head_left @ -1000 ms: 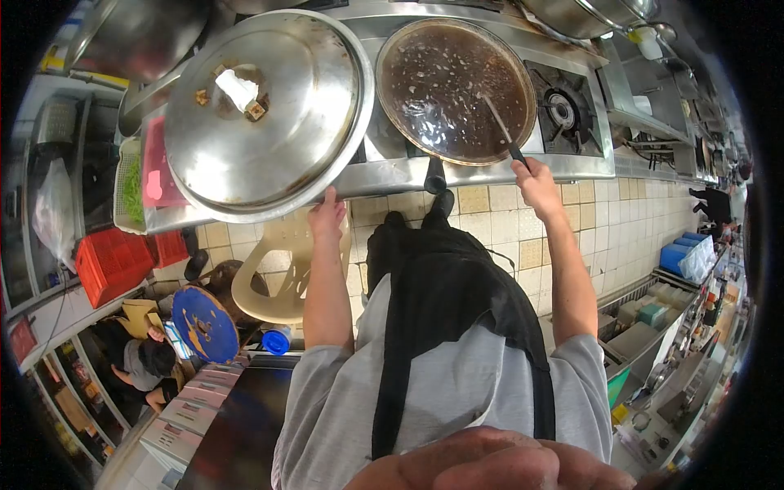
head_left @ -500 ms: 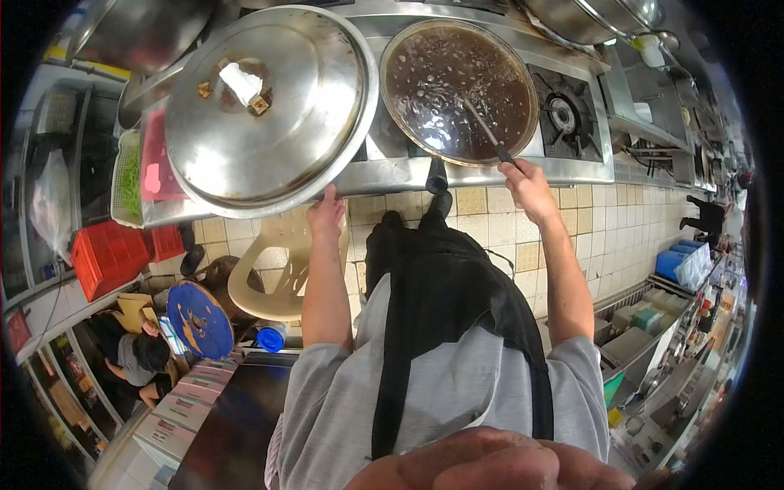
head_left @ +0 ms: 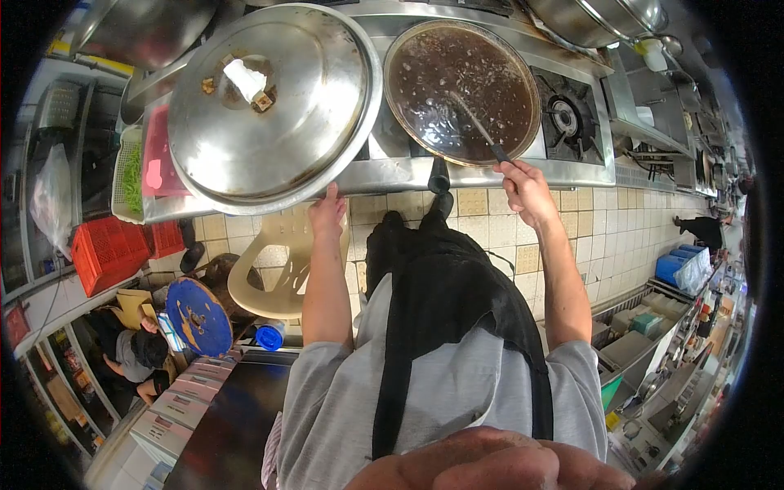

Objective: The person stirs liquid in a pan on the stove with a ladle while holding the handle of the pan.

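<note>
A wide round pot (head_left: 462,159) of dark brown, bubbling liquid (head_left: 490,69) sits on the stove. My right hand (head_left: 527,193) is closed around the dark grip of a long-handled metal utensil (head_left: 472,117). The utensil slants into the liquid, which hides its working end. To the left stands a second large metal pot (head_left: 375,90) under a domed metal lid (head_left: 302,114), with white wrapping on the lid's handle (head_left: 245,80). My left hand (head_left: 327,214) is at this pot's near rim, thumb up against it, the other fingers curled and partly hidden.
A gas burner (head_left: 563,117) lies right of the open pot. At the left are a basket of greens (head_left: 129,175), a pink board (head_left: 155,151) and a red crate (head_left: 110,255). A beige chair (head_left: 269,273) stands below my left hand. Another person (head_left: 135,351) is at lower left.
The utensil's shaft has swung slightly left and away from me in the liquid. My right hand has shifted a little with it. My left hand stays at the rim.
</note>
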Demonstrator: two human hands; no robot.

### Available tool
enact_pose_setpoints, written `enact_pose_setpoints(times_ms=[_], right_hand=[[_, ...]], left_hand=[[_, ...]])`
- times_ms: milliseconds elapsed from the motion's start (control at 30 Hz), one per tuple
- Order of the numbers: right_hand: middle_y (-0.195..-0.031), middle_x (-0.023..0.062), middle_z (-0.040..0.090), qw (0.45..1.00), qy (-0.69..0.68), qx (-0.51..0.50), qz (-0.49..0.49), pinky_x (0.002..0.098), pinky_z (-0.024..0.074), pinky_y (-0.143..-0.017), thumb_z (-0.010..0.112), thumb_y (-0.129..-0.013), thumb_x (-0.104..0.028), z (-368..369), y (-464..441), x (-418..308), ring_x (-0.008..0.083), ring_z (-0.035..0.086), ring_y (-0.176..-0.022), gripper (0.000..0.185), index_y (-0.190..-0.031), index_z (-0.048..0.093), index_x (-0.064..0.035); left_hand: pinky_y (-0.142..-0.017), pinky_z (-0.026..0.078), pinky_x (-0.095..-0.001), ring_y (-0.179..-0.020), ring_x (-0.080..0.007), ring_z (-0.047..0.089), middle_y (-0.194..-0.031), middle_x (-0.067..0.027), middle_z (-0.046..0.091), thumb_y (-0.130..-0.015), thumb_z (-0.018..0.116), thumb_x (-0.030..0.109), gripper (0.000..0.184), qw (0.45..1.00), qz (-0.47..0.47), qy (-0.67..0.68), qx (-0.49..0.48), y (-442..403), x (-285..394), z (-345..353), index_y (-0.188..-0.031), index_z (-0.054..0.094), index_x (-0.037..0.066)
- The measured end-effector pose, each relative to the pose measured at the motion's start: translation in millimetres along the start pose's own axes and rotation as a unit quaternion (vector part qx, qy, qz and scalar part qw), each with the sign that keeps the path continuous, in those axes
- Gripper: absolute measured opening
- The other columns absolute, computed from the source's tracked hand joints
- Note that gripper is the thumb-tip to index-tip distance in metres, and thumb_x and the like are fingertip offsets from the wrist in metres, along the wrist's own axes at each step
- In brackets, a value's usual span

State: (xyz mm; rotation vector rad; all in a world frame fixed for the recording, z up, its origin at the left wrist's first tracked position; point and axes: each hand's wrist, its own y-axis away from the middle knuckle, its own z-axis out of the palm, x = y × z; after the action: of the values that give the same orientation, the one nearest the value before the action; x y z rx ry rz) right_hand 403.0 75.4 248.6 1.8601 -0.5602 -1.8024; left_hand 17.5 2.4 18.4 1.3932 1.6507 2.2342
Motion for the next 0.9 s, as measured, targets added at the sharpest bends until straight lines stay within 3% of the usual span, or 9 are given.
enact_pose_setpoints(times_ms=[167, 267, 467, 567, 667, 900], right_hand=[[-0.065, -0.0051, 0.046, 0.998, 0.064, 0.012, -0.026, 0.0248, 0.0225, -0.039, 0.06, -0.104, -0.02, 0.8, 1.1, 1.2, 0.004, 0.033, -0.044, 0.024, -0.113, 0.066, 0.0016], [-0.066, -0.0047, 0.048, 0.992, 0.117, 0.035, -0.037, 0.0251, 0.028, -0.043, 0.061, -0.104, -0.023, 3.5, 5.1, -3.2, 0.0042, 0.038, -0.049, 0.024, -0.109, 0.068, -0.0006], [-0.068, -0.0069, 0.048, 0.939, 0.289, 0.106, -0.156, 0.0251, 0.0309, -0.048, 0.061, -0.105, -0.025, -23.6, 1.9, 21.9, 0.0029, 0.04, -0.056, 0.026, -0.107, 0.067, -0.0004], [-0.068, -0.0076, 0.047, 0.932, 0.278, 0.122, -0.198, 0.0249, 0.0312, -0.05, 0.062, -0.105, -0.026, -36.3, 3.7, 32.1, 0.0024, 0.039, -0.058, 0.028, -0.11, 0.067, 0.0008], [-0.072, 0.004, 0.057, 0.929, 0.273, 0.171, -0.182, 0.0339, 0.0438, -0.064, 0.063, -0.103, -0.029, -34.4, 11.2, 26.6, 0.0129, 0.051, -0.071, 0.035, -0.105, 0.067, 0.0055], [-0.072, 0.0013, 0.057, 0.939, 0.266, 0.158, -0.148, 0.0325, 0.0418, -0.058, 0.063, -0.103, -0.03, -37.5, -7.1, 23.8, 0.0105, 0.05, -0.066, 0.037, -0.11, 0.068, 0.0059]], left_hand=[[-0.065, 0.06, -0.0286, -0.071, -0.0162, 0.066, -0.087, -0.0103, 0.069, -0.09, 0.085, 0.03, 0.039, 1.0, 0.002, -0.008, -0.001, 1.7, 2.0, 0.2, -0.096, 0.064, -0.002], [-0.065, 0.061, -0.0287, -0.071, -0.0168, 0.067, -0.089, -0.0116, 0.07, -0.09, 0.085, 0.03, 0.041, 1.0, 0.004, -0.009, -0.003, -0.2, 0.5, -0.7, -0.096, 0.063, -0.004], [-0.064, 0.061, -0.0287, -0.072, -0.016, 0.067, -0.089, -0.0115, 0.07, -0.09, 0.085, 0.031, 0.042, 1.0, 0.009, -0.016, 0.007, 0.5, 1.2, 0.6, -0.096, 0.063, -0.004], [-0.064, 0.061, -0.0288, -0.071, -0.0157, 0.067, -0.088, -0.0112, 0.07, -0.09, 0.085, 0.031, 0.042, 1.0, 0.011, -0.008, 0.003, 2.8, 2.0, 1.3, -0.096, 0.063, -0.004], [-0.064, 0.06, -0.0286, -0.071, -0.0161, 0.067, -0.088, -0.0108, 0.07, -0.09, 0.085, 0.03, 0.041, 1.0, 0.008, -0.008, 0.009, 3.3, 2.3, 2.5, -0.096, 0.063, -0.004], [-0.065, 0.059, -0.029, -0.072, -0.0162, 0.067, -0.088, -0.0098, 0.07, -0.091, 0.085, 0.029, 0.039, 1.0, 0.008, -0.01, 0.01, 5.8, 4.3, 1.5, -0.097, 0.064, -0.003]])
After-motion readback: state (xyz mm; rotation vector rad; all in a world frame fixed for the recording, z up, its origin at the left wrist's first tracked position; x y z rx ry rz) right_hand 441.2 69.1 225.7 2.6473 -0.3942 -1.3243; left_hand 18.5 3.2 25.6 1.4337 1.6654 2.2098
